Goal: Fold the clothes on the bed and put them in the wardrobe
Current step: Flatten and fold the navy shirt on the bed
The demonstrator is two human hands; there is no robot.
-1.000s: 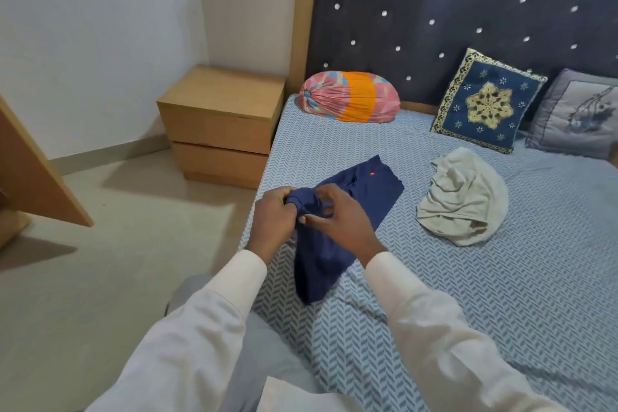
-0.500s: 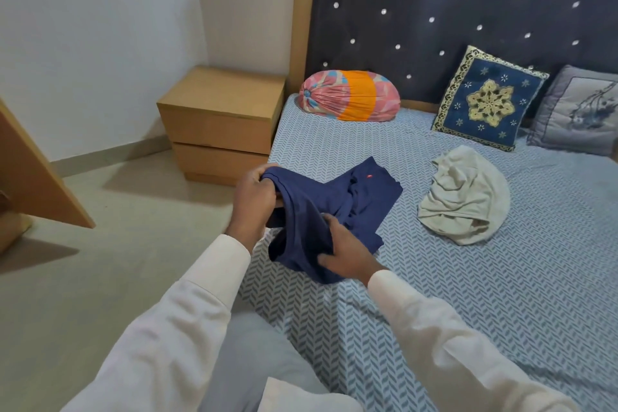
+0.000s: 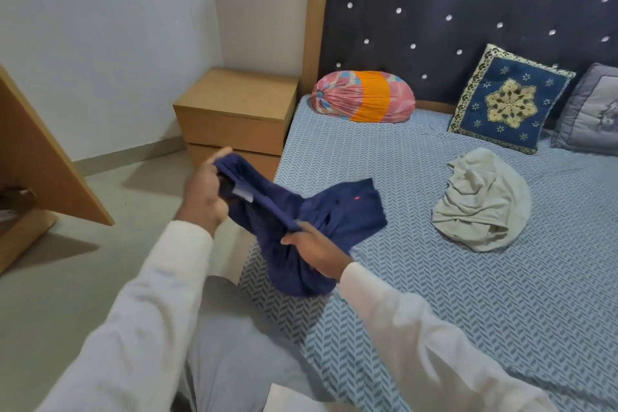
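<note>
Garment (image 3: 334, 211) in navy over bed (image 3: 434, 294) edge, left hand (image 3: 204, 201) and right hand (image 3: 316, 252) fingers (image 3: 290, 240) grasping it

garments: 2, navy garment (image 3: 341, 211), cream garment (image 3: 481, 204). cushions along bed (image 3: 468, 311) head edge: 3, bolster (image 3: 364, 97), blue cushion (image 3: 508, 100), grey cushion (image 3: 592, 110). nightstand (image 3: 234, 100): 1.
</note>
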